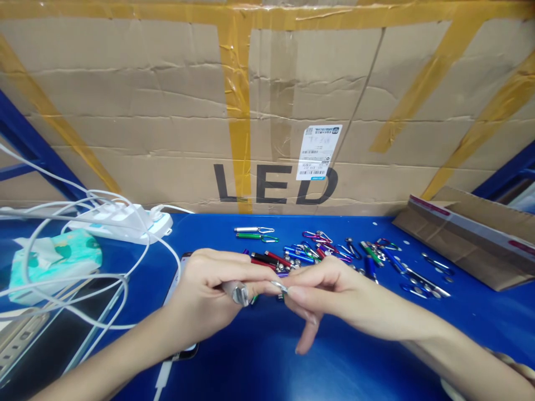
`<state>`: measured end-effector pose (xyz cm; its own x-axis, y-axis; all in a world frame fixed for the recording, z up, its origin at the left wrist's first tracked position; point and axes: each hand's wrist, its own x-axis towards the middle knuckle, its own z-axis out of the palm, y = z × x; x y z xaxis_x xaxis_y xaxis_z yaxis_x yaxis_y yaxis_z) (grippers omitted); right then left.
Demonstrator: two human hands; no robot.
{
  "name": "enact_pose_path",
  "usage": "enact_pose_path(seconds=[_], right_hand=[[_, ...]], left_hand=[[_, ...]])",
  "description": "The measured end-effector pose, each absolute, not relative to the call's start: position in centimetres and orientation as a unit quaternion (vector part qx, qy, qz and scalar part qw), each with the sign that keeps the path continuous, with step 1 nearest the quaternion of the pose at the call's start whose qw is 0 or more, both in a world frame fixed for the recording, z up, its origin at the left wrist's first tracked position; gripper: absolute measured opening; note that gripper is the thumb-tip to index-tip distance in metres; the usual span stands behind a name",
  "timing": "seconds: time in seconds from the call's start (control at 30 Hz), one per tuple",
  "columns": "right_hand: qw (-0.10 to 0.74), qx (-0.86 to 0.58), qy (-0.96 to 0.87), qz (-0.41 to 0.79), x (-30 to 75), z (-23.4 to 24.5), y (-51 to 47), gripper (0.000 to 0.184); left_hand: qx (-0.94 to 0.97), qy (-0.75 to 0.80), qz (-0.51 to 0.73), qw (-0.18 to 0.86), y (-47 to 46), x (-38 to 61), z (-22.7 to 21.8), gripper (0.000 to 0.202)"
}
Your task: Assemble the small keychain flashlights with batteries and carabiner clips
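My left hand (pixel 204 287) is closed around a silver metal tube (pixel 236 292), whose end sticks out of the fist towards me. The fingers of my right hand (pixel 334 289) pinch a small shiny silver piece (pixel 279 287), probably a clip, right beside the left fingertips. Whether that piece is joined to the tube is hidden by the fingers. Just behind the hands lies a loose pile of keychain tubes with carabiner clips in red, black, blue, green and purple, such as a blue tube (pixel 297 255). A silver tube (pixel 246 229) and a green tube (pixel 248 236) lie side by side farther back.
A big taped carton (pixel 167 111) marked LED stands along the back of the blue table (pixel 259 367). An open cardboard box (pixel 472 239) is at right. On the left are a white power strip (pixel 125 220), tangled white cables, a teal tissue pack (pixel 83 250) and a phone (pixel 188 353).
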<state>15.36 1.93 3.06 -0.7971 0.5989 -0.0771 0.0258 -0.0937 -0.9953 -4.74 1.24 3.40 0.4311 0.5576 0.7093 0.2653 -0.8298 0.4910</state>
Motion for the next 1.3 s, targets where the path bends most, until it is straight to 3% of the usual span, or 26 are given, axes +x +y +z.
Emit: enact_pose_path(seconds=[0.2,0.5,0.7,0.93,1.03,1.13,1.3], right_hand=[[0.211,-0.223,-0.588,0.748,15.1,2.6,2.0,0.029],[0.232,-0.242,-0.605,0.722,14.9,3.0,1.5,0.031],[0.248,-0.227,-0.546,0.768,14.6,2.1,1.6,0.022],[0.265,-0.248,-0.527,0.768,14.4,2.0,1.6,0.030],[0.292,-0.280,-0.536,0.741,14.3,2.1,1.9,0.039],[0.319,-0.324,-0.566,0.687,14.5,2.6,2.2,0.042],[0.361,-0.359,-0.721,0.470,15.1,3.7,2.2,0.041]], left_hand=[[0.827,0.258,0.467,0.176,1.1,-4.9,3.6,0.011],[0.803,0.266,0.486,0.219,1.2,-4.8,3.7,0.009],[0.799,0.253,0.482,0.257,1.5,-4.9,3.6,0.015],[0.752,0.316,0.481,0.320,1.6,-4.5,3.1,0.013],[0.695,0.381,0.466,0.393,1.5,-4.0,3.0,0.008],[0.628,0.442,0.430,0.474,1.2,-3.4,3.2,0.024],[0.577,0.423,0.429,0.552,0.3,-2.7,3.4,0.029]])
